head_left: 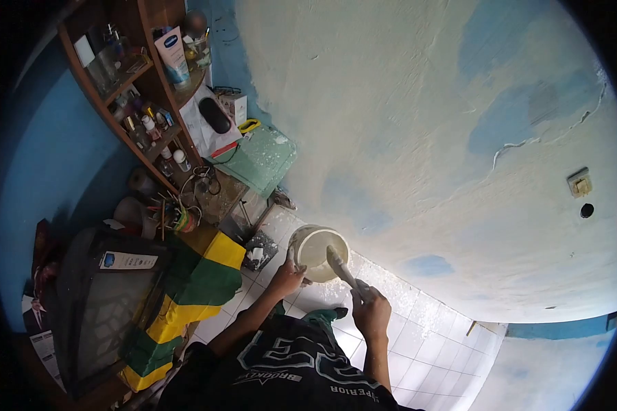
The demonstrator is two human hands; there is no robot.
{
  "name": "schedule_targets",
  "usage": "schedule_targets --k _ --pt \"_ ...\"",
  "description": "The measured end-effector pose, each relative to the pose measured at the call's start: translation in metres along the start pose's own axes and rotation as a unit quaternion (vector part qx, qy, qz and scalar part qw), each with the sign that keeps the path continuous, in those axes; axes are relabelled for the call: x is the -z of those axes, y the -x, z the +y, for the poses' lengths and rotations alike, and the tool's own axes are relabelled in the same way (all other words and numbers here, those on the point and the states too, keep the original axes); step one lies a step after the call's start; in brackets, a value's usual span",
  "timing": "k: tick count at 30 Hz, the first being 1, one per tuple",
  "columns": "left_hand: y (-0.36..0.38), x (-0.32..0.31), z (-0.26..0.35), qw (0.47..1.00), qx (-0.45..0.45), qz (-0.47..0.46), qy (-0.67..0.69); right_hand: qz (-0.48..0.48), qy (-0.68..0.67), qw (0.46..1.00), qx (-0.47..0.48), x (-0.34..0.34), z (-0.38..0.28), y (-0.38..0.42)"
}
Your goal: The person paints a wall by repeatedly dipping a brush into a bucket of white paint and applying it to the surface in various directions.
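My left hand (pixel 289 277) is closed on the side of a whitish plastic bucket (pixel 297 248), which is held tilted so its inside faces me. Pale, wet-looking material coats the inside of the bucket. In my right hand (pixel 371 312) is a putty knife (pixel 341 266), gripped by its handle, with its blade reaching into the bucket near the right rim. Beyond them rises a wall (pixel 391 137) smeared with whitish filler, where blue paint shows through in patches.
A wooden shelf (pixel 120 92) with bottles and tubes stands at the left, beside a green translucent lid-like panel (pixel 264 161). A dark-framed old television (pixel 116 274) is at lower left. White floor tiles (pixel 418 342) carry splatter. A crack (pixel 521 145) and a switch (pixel 580 183) mark the wall.
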State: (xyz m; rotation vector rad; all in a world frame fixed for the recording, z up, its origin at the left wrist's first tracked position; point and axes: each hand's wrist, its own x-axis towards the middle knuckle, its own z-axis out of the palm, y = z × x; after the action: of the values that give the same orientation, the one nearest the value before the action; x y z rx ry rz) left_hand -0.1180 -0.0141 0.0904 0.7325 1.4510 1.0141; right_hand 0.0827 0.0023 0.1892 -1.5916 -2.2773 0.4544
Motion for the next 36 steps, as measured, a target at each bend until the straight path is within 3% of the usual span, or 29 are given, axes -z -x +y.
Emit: schedule_targets --k 1,3,5,6,8,10,12,15,18,21,24,27,30,36 --pt "0.008 0.002 0.019 0.999 0.038 -0.009 0.005 0.013 -0.013 1.000 0.005 0.004 0.000 0.003" --pt "-0.014 0.003 -0.021 0.996 0.042 -0.021 0.082 0.031 -0.057 0.998 -0.005 0.006 -0.001 0.006" --pt "-0.027 0.002 -0.050 0.998 -0.007 -0.016 0.062 0.070 -0.100 0.992 0.018 -0.007 0.007 0.010" --pt "-0.028 0.002 -0.043 0.999 -0.005 -0.003 0.039 0.047 -0.099 0.994 -0.007 -0.016 0.015 0.012" --pt "-0.029 0.003 -0.027 0.999 -0.033 0.013 -0.022 0.093 -0.116 0.989 -0.015 -0.020 0.011 0.011" --pt "-0.024 0.004 -0.002 1.000 0.002 -0.011 0.012 0.141 -0.134 0.981 0.000 -0.026 0.009 0.009" --pt "-0.021 0.002 0.015 0.998 0.017 -0.023 0.048 0.106 -0.116 0.988 -0.008 -0.028 0.010 0.006" --pt "-0.048 0.006 -0.020 0.991 -0.086 0.030 -0.095 0.131 -0.132 0.982 -0.001 -0.033 0.013 0.006" --pt "-0.021 0.002 0.027 0.998 -0.032 0.021 -0.056 0.104 -0.123 0.987 -0.010 -0.032 0.013 0.004" --pt "-0.023 -0.004 0.026 0.996 -0.054 0.041 -0.051 0.104 -0.134 0.985 -0.014 -0.036 0.015 0.003" --pt "-0.037 0.000 0.006 0.971 -0.135 0.072 -0.185 0.140 -0.157 0.978 0.003 -0.039 0.018 0.003" --pt "-0.033 -0.005 0.019 0.998 -0.047 0.025 0.027 0.131 -0.136 0.982 0.028 -0.043 0.025 0.002" --pt "-0.039 -0.004 0.012 0.998 -0.033 0.005 0.047 0.215 -0.139 0.964 0.067 -0.038 0.022 0.007" --pt "-0.042 -0.002 0.008 0.993 0.017 -0.019 0.112 0.149 -0.132 0.980 0.013 -0.040 0.027 0.013"
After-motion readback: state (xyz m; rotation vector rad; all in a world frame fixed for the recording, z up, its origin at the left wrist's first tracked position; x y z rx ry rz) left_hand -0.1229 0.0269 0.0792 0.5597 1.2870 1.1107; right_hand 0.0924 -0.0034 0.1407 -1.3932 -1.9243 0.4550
